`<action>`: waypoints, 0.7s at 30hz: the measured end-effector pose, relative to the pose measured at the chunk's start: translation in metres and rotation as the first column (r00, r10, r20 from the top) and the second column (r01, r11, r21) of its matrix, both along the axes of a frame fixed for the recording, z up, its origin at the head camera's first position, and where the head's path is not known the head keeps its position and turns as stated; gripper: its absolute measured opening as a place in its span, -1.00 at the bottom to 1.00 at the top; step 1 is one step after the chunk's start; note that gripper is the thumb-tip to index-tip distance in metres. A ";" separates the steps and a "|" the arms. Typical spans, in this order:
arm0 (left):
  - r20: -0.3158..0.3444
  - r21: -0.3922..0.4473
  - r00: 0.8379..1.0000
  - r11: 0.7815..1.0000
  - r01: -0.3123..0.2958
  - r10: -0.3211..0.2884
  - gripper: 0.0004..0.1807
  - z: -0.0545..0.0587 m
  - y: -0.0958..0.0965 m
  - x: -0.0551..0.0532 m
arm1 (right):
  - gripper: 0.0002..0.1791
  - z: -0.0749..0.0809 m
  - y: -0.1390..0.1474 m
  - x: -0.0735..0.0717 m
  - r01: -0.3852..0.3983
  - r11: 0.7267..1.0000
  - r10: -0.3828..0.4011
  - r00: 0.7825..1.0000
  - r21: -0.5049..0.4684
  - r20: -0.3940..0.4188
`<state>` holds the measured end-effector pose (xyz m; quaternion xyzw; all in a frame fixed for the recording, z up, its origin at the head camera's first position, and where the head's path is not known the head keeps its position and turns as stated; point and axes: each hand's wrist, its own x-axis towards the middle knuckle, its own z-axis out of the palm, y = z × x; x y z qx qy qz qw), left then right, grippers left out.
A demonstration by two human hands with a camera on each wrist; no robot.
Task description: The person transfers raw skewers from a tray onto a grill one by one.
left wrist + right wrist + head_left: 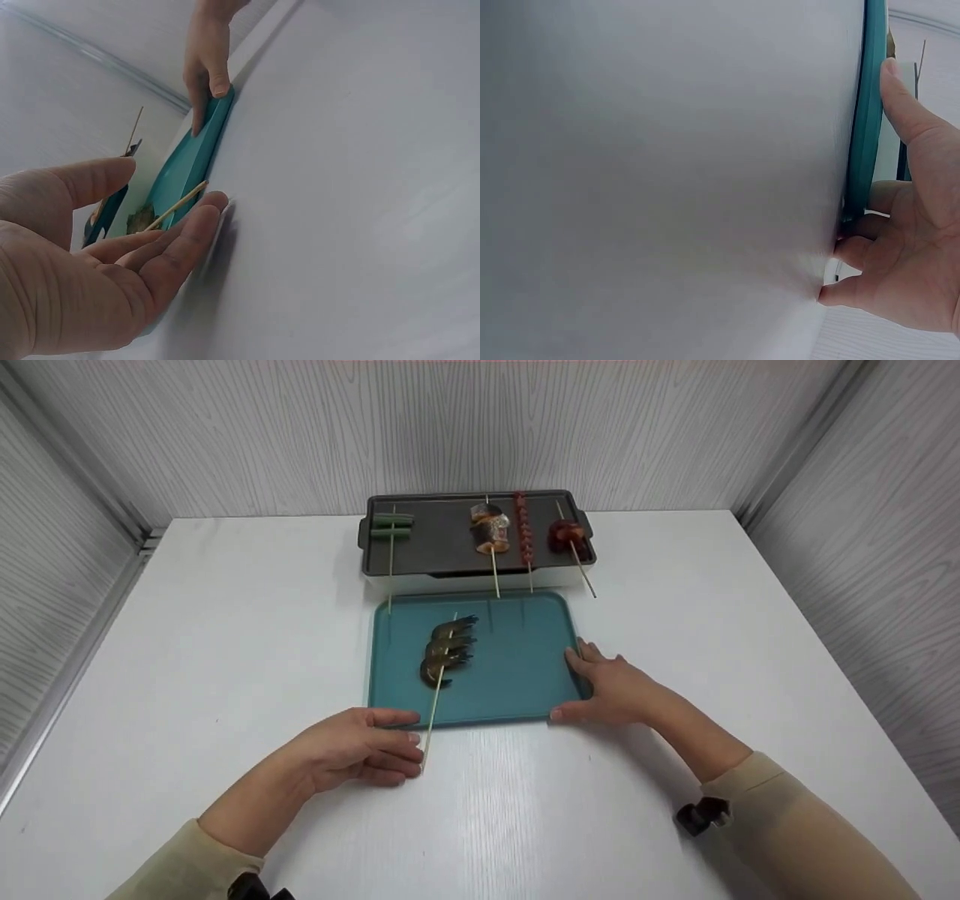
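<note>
My left hand [364, 748] is at the front left corner of a teal tray [510, 682], thumb apart from the loosely extended fingers. Its fingertips are right beside the bare stick of a shrimp skewer [448, 649], whose wooden end [180, 202] crosses close to them in the left wrist view. Several dark shrimp lie over the tray's left half, while the stick extends past the front rim. At the front right corner, my right hand [611, 686] holds the tray, its thumb [904, 105] along the front rim and a finger over the side rim.
Behind the tray stands a rectangular grill plate [439, 551] with a green vegetable skewer [391, 532], a fish-like skewer [490, 531], a thin red skewer [524, 532] and a reddish-brown skewer [568, 537]. Their sticks overhang its front edge. Panels enclose the white table [247, 645] behind and at both sides.
</note>
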<state>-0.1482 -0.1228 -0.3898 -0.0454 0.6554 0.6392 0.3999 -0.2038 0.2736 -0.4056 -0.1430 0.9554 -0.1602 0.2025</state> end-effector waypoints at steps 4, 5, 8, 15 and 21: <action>0.017 0.031 1.000 0.999 -0.014 0.013 -0.17 -0.004 0.003 0.000 | 0.31 0.000 0.000 0.000 -0.008 1.000 0.007 1.000 -0.013 -0.010; 0.023 0.040 1.000 0.999 -0.019 0.018 -0.17 -0.005 0.004 0.001 | 0.30 0.000 0.000 0.000 -0.010 1.000 0.010 1.000 -0.016 -0.012; 0.040 0.054 0.999 0.998 -0.030 0.028 -0.19 -0.008 0.008 0.001 | 0.29 -0.001 0.000 -0.001 -0.012 1.000 0.011 1.000 -0.020 -0.014; 0.048 0.068 0.998 0.997 -0.030 0.027 -0.17 -0.011 0.016 0.002 | 0.31 0.001 0.000 0.001 0.003 1.000 -0.003 1.000 -0.017 -0.001; 0.043 0.086 0.998 0.996 -0.037 0.033 -0.16 -0.013 0.017 0.003 | 0.32 0.000 0.000 0.000 0.006 1.000 -0.006 1.000 -0.015 0.004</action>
